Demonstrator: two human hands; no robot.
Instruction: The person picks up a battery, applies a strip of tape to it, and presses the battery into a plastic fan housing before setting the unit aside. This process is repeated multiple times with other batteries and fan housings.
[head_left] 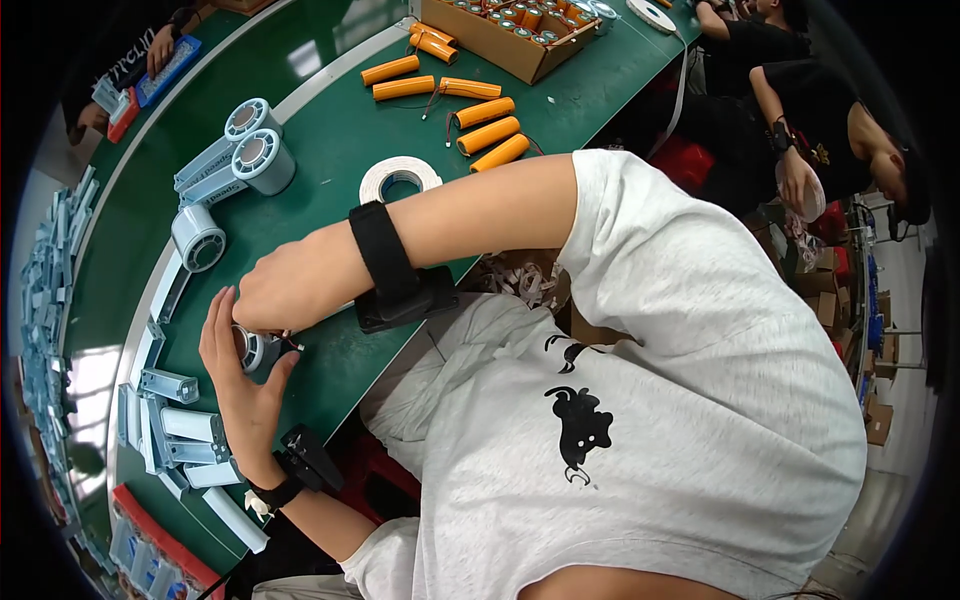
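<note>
My left hand [240, 385] is curled around a light-blue round fan head [250, 350], its thumb on the near side and its fingers along the far side. Over it, my right hand [300, 282] is closed with the knuckles up. The right fingertips are hidden, so whatever they pinch cannot be made out. A thin dark wire with a small pale connector [297, 345] sticks out beside the left thumb. Just beyond the hands lies another light-blue fan head [199, 240] with a vented round face. Two more fan heads [263, 162] with long handles [215, 180] lie farther off.
Light-blue handle shells [190, 425] crowd the green table [330, 130] near my left forearm. A white tape roll [400, 178] lies beside my right forearm. Several orange wired battery cells [487, 137] and a carton [545, 70] of cells are beyond. Other people [800, 130] work nearby.
</note>
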